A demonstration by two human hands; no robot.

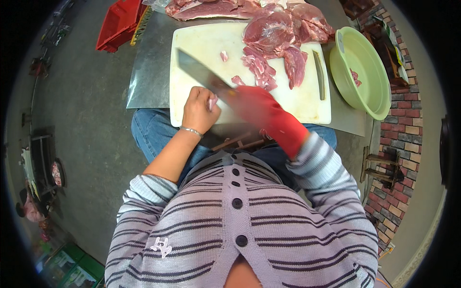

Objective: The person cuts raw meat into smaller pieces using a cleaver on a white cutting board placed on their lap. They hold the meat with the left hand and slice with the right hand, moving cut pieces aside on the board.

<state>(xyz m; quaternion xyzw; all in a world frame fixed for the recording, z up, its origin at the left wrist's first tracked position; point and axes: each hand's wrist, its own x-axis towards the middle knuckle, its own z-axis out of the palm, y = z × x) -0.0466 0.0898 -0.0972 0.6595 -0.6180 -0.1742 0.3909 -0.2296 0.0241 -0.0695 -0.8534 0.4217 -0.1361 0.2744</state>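
My right hand (257,106), in a red glove, grips the handle of a broad-bladed knife (201,68); hand and blade are blurred. The blade slants up and left over a white plastic cutting board (196,37). Curled at the board's near left part, my left hand (200,109) is bare and holds a small piece of raw meat (213,102). Beyond the knife lies a pile of sliced meat (261,70), with a small loose piece (224,56) to its left. A longer strip of meat (295,66) rests right of the pile.
Large raw meat cuts (270,30) cover the board's far right and the metal table (151,61) behind it. A light green basin (367,82) with some meat inside stands at the right. Left of the table is a red plastic crate (117,27). A wooden stool (381,162) stands near the brick-patterned wall.
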